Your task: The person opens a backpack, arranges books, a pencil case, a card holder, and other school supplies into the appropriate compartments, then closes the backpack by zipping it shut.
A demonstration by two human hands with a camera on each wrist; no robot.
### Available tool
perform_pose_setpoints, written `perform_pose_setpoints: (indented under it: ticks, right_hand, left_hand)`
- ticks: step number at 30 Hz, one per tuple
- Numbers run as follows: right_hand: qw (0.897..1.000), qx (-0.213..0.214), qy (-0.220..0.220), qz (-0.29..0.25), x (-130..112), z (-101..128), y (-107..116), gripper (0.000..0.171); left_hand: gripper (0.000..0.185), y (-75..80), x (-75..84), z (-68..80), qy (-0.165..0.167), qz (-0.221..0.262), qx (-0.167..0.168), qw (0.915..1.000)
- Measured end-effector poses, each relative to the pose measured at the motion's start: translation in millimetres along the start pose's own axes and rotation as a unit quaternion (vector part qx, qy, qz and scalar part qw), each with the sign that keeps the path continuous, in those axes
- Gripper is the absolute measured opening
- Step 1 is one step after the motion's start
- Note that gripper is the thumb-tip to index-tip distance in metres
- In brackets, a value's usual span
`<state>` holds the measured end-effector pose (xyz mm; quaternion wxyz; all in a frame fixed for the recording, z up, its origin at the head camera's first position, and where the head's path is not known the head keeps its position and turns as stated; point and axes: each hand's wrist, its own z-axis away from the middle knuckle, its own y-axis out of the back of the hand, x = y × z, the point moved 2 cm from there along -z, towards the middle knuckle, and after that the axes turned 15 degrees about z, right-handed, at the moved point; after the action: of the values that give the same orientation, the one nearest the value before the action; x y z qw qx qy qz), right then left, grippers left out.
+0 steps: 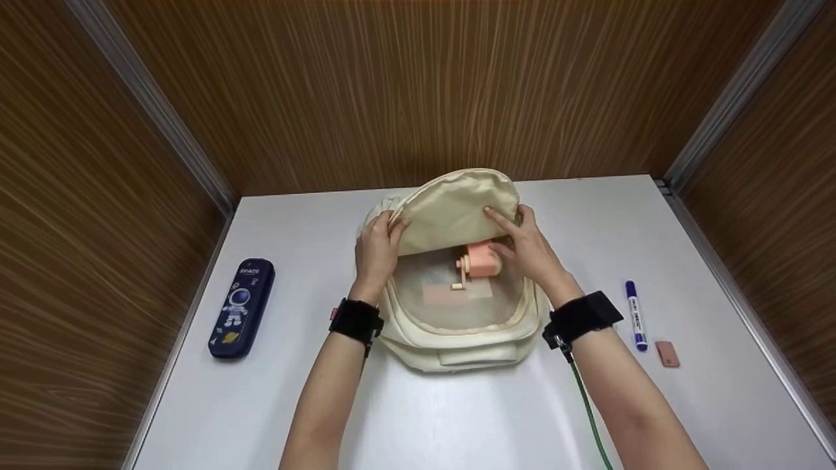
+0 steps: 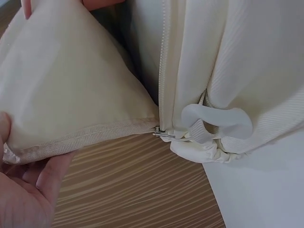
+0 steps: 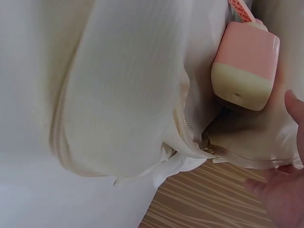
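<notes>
Head view: left hand (image 1: pixel 377 247) and right hand (image 1: pixel 528 245) gripping raised flap (image 1: pixel 450 207) of cream backpack (image 1: pixel 457 339); pink sharpener (image 1: pixel 482 260) under right fingers.

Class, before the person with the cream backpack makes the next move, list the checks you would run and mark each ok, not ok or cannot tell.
1. Backpack lies steady on the table: ok.
2. Flap held up clear of the opening by the left hand and right hand: ok.
3. Pink sharpener fully inside the opening: ok.
4. Zipper slider free of caught fabric: cannot tell.
5. Pencil case, marker and eraser packed: not ok, they lie on the table.
</notes>
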<state>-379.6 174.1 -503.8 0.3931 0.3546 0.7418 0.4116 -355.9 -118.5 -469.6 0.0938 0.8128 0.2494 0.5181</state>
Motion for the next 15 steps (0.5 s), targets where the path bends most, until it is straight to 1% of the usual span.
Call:
perform_pose_setpoints:
  ticks: [2, 5, 12, 15]
  right_hand:
    - [1.0, -0.008, -0.001, -0.009, 1, -4, -3, 0.068]
    - [1.0, -0.015, -0.003, 0.0, 4, -6, -7, 0.068]
    - [0.997, -0.063, -0.053, 0.015, 9, -2, -16, 0.067]
    - [0.996, -0.058, -0.064, 0.028, 9, -2, -15, 0.065]
  left_hand:
    - [0.037, 1.2, -1.5, 1.1, 0.002, 0.001, 0.0, 1.0]
    - [0.042, 3.4, -3.7, 3.5, 0.006, 0.006, 0.0, 1.0]
    - [0.042, 14.7, -13.7, 11.7, 0.012, 0.004, -0.001, 0.9999]
    - [0.041, 21.4, -21.0, 15.3, 0.02, -0.005, 0.006, 0.9998]
